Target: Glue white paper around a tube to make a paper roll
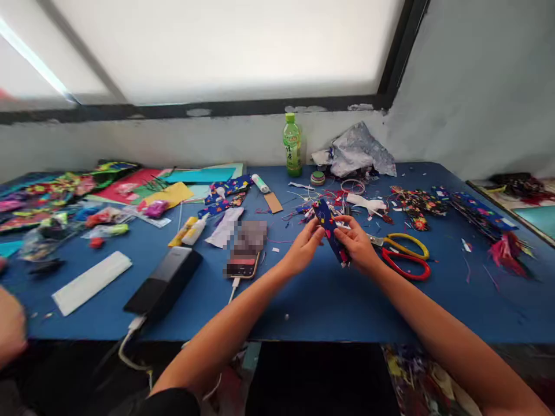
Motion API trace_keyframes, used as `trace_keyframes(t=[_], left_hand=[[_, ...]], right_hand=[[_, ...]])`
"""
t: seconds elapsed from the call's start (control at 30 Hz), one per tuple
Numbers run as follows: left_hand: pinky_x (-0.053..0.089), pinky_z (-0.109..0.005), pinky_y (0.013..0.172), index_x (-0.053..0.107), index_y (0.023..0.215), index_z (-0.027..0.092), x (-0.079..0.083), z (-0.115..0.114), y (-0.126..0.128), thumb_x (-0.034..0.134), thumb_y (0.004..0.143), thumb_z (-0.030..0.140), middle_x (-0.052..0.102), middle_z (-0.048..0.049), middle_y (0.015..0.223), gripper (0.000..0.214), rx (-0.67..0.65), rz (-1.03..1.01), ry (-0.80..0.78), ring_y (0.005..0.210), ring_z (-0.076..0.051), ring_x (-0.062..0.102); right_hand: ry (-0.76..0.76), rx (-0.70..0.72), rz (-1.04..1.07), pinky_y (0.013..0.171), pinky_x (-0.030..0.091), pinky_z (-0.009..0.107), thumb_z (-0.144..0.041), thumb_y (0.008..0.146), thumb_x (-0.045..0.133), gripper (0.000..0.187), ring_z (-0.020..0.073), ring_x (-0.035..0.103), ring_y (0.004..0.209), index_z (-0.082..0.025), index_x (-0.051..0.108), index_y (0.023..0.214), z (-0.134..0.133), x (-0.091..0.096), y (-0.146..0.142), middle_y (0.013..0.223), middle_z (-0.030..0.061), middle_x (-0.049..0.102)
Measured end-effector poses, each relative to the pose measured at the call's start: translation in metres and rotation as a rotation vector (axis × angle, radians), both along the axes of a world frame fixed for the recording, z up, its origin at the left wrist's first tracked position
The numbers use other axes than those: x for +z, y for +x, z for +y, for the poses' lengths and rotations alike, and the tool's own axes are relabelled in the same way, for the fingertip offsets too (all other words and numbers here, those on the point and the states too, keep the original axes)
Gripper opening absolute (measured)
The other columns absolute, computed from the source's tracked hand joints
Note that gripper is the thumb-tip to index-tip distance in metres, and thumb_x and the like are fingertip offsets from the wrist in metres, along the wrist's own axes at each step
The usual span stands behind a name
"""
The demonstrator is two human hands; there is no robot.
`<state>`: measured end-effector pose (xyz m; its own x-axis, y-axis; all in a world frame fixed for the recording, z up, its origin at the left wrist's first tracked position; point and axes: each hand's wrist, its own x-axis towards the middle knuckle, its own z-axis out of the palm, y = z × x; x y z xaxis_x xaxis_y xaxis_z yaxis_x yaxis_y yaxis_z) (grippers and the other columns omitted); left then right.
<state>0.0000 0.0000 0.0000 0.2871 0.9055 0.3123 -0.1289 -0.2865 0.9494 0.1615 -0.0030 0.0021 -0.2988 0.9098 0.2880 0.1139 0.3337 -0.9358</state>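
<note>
Head view, sole entry. Blue patterned strip, narrow, spotted with pink, white and yellow: held tilted above the blue surface, near its front middle. Right hand: grips the strip along its right side, thumb in front. Left hand: fingers drawn together at the strip's left edge; cannot tell whether pinching or only touching. Just right of the right hand: scissors, one handle yellow, one red, lying flat. Behind the hands: loose threads and scraps, white crumpled piece, small round container. Along the wall: green bottle, upright, capped; crumpled grey bag. Toward the right end: floral pieces, further blue patterned cloth, pink tassel. Left of the hands: phone, partly pixelated, with white cable attached; tubes, side by side; brown card, touching or just beside a white cylinder. Further left: black box, folded white strip, coloured sheets, overlapping. At the left edge: part of another person, blurred.
</note>
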Motion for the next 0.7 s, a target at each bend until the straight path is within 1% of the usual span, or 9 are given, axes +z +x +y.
trace_keyframes(t=[0.1,0.17,0.23,0.3,0.37,0.47,0.53,0.63,0.7], left_hand=[[0.046,-0.040,0.095,0.061,0.106,0.018,-0.007,-0.001,0.005,0.066,0.074,0.065,0.068,-0.0090,0.107,0.057,0.053,-0.035,-0.005,0.103,-0.026,0.061],[0.044,-0.040,0.097,0.060,0.103,0.019,-0.007,-0.002,0.005,0.066,0.074,0.065,0.066,-0.0090,0.107,0.055,0.102,-0.053,-0.008,0.105,-0.026,0.060],[0.042,-0.040,0.099,0.057,0.102,0.020,-0.005,-0.004,0.002,0.057,0.080,0.068,0.063,-0.0094,0.110,0.053,0.148,-0.067,-0.008,0.108,-0.026,0.058],[0.041,-0.039,0.100,0.053,0.101,0.021,-0.001,-0.006,-0.001,0.050,0.082,0.071,0.060,-0.0099,0.116,0.054,0.164,-0.071,-0.011,0.112,-0.024,0.055],[0.041,-0.037,0.100,0.050,0.100,0.021,0.002,-0.009,-0.003,0.053,0.078,0.073,0.057,-0.0101,0.119,0.056,0.156,-0.067,-0.022,0.114,-0.024,0.054],[0.042,-0.036,0.098,0.049,0.102,0.020,0.005,-0.011,-0.004,0.060,0.072,0.073,0.057,-0.0097,0.116,0.062,0.112,-0.063,-0.052,0.115,-0.024,0.053],[0.043,-0.036,0.097,0.052,0.103,0.019,0.006,-0.011,-0.004,0.058,0.073,0.074,0.060,-0.0090,0.111,0.062,0.062,-0.072,-0.073,0.112,-0.024,0.055],[0.047,-0.036,0.091,0.056,0.108,0.020,0.006,-0.009,-0.001,0.050,0.080,0.073,0.064,-0.0081,0.106,0.060,-0.021,-0.103,-0.108,0.106,-0.024,0.060],[0.048,-0.036,0.090,0.058,0.111,0.022,0.006,-0.007,0.001,0.055,0.080,0.070,0.066,-0.0076,0.107,0.057,-0.047,-0.129,-0.119,0.107,-0.024,0.061]], right_hand=[[0.013,0.013,-0.052,0.081,0.055,0.037,-0.055,0.093,0.046,0.039,0.0214,0.066,0.095,-0.026,0.054,0.117,-0.005,0.001,-0.005,0.104,0.0061,0.067],[0.028,0.036,-0.092,0.093,0.051,0.043,-0.056,0.091,0.049,0.041,0.0259,0.058,0.114,-0.023,0.060,0.115,-0.009,0.002,-0.008,0.119,0.0097,0.061],[0.039,0.072,-0.134,0.095,0.049,0.046,-0.053,0.085,0.060,0.044,0.0300,0.051,0.122,-0.021,0.063,0.115,-0.013,0.003,-0.010,0.128,0.0129,0.054],[0.043,0.107,-0.160,0.091,0.051,0.047,-0.044,0.076,0.072,0.045,0.0321,0.051,0.120,-0.020,0.065,0.114,-0.017,0.002,-0.013,0.130,0.0143,0.051],[0.038,0.126,-0.162,0.089,0.052,0.046,-0.034,0.073,0.074,0.038,0.0315,0.054,0.114,-0.021,0.067,0.108,-0.022,0.001,-0.016,0.128,0.0138,0.052],[0.008,0.101,-0.115,0.092,0.050,0.046,-0.028,0.078,0.067,0.024,0.0292,0.057,0.107,-0.020,0.067,0.100,-0.025,0.000,-0.020,0.118,0.0124,0.058],[-0.033,0.055,-0.048,0.094,0.049,0.046,-0.028,0.084,0.059,0.024,0.0279,0.059,0.106,-0.021,0.061,0.107,-0.023,0.000,-0.019,0.110,0.0110,0.062],[-0.128,0.022,0.073,0.083,0.053,0.040,-0.028,0.091,0.047,0.032,0.0220,0.065,0.093,-0.025,0.045,0.123,-0.018,0.004,-0.014,0.101,0.0065,0.066],[-0.195,0.035,0.130,0.073,0.055,0.034,-0.029,0.091,0.047,0.033,0.0181,0.066,0.081,-0.028,0.041,0.124,-0.015,0.006,-0.010,0.095,0.0032,0.067]])
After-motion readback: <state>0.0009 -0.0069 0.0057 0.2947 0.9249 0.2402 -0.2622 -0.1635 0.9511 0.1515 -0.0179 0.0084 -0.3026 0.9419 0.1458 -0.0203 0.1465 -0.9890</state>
